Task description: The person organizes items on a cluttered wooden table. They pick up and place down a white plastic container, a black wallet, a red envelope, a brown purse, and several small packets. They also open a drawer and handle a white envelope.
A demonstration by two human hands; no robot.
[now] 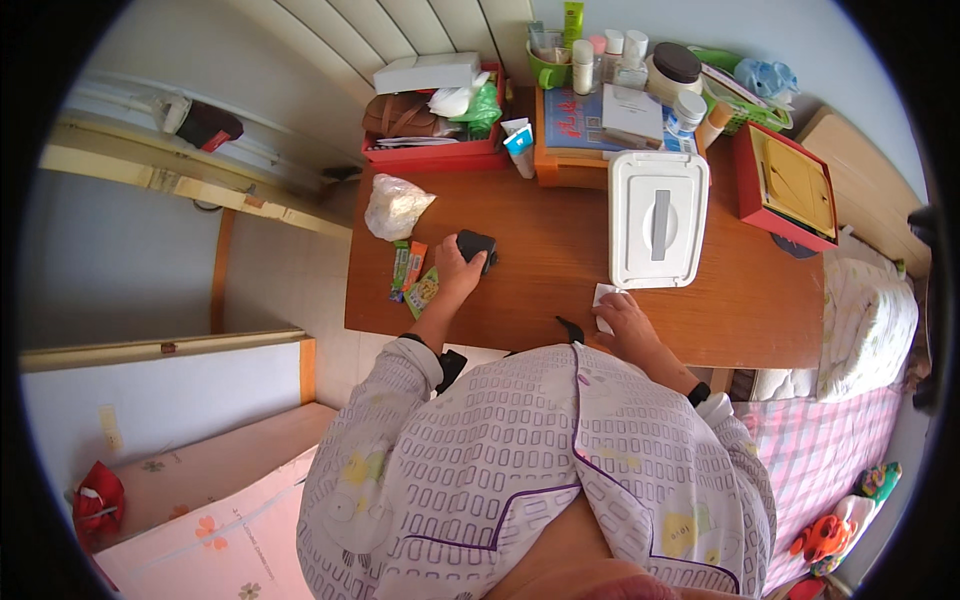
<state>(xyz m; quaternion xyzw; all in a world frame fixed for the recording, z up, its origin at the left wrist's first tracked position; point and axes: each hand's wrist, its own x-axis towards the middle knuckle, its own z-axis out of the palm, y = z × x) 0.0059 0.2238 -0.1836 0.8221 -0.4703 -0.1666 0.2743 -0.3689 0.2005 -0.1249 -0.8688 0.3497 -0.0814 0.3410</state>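
Observation:
My left hand [459, 270] is closed around a small black boxy object [477, 243] over the left half of the brown table; its exact kind does not show. Beside that hand lie several small flat colourful packets [408, 266] and a green and yellow packet [422, 292]. Farther back is a crumpled clear plastic bag [396, 206] with pale contents. My right hand [626, 320] rests at the front edge, its fingers over a small white piece, perhaps folded tissue or paper [603, 296]. Just beyond it is a white lidded box [657, 220] with a grey handle.
Across the back of the wooden table [540, 240] stand a red box [435, 150] with a brown bag, a small wooden stand [570, 172] crowded with bottles and jars, and a red box [785, 190] holding a yellow folder. A bed [820, 440] is at the right.

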